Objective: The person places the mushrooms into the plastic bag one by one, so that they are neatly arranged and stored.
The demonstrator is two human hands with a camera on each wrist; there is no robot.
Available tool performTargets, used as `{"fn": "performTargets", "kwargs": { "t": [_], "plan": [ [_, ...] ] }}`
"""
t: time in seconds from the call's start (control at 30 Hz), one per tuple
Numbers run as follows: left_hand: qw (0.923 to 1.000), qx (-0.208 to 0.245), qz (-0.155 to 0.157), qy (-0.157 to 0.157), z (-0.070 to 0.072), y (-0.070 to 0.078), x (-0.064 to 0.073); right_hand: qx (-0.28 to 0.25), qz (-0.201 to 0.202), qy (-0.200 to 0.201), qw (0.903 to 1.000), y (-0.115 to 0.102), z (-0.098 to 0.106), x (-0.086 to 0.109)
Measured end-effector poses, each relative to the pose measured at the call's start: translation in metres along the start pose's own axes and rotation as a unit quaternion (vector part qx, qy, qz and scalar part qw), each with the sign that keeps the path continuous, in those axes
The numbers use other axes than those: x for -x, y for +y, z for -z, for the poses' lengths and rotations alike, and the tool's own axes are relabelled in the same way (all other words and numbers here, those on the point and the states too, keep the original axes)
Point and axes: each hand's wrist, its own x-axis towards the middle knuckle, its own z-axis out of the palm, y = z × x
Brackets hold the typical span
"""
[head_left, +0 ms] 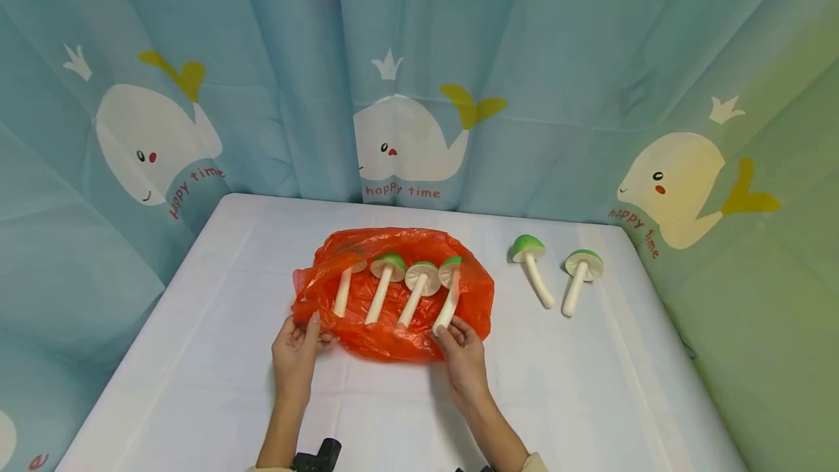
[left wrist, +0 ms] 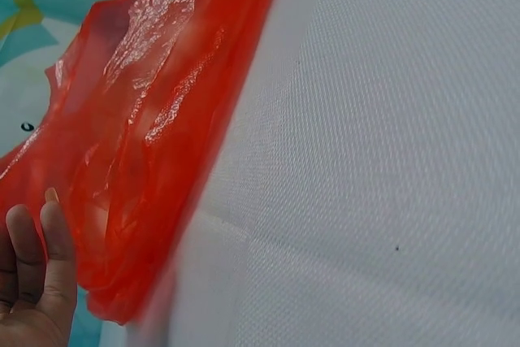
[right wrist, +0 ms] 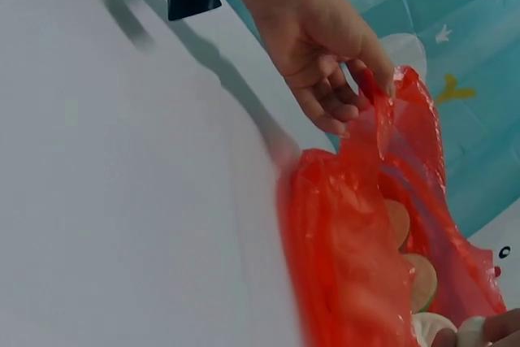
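A red plastic bag (head_left: 387, 344) lies on the table with its mouth spread. My left hand (head_left: 296, 355) pinches the bag's left edge between thumb and fingers, which the right wrist view shows from the side. Several toy mushrooms with green caps and white stems lie in the bag; the leftmost mushroom (head_left: 344, 291) is partly veiled by red film. At the right of the mouth, my right hand (head_left: 467, 363) grips the stem end of a toy mushroom (head_left: 447, 309), its cap pointing away from me. Only a bit of that hand shows in the right wrist view.
Two more toy mushrooms lie right of the bag: one with a curved stem (head_left: 539, 279) and a straighter mushroom (head_left: 577, 288). A white cloth covers the table (head_left: 590, 399). Behind stands a blue curtain (head_left: 557, 93) with whale prints.
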Motion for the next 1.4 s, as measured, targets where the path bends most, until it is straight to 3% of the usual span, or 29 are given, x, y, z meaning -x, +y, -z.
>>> {"fn": "performTargets", "kwargs": {
  "t": [0.47,1.03,1.23,1.4],
  "plan": [
    [1.0000,0.008,0.004,-0.003,-0.001,0.001,-0.001,-0.009,-0.025,0.048,0.9985,0.006,-0.006,0.002],
    [1.0000,0.005,-0.001,0.000,0.002,0.003,-0.001,-0.008,-0.087,0.015,0.9960,0.009,-0.002,0.002],
    [0.9998,-0.014,-0.015,-0.003,0.003,0.007,0.000,0.047,-0.096,-0.026,0.9939,0.006,0.000,0.004],
    [0.9994,-0.027,-0.019,-0.005,0.002,0.009,0.000,0.163,-0.103,-0.079,0.9780,0.003,0.006,0.007]
  ]
}}
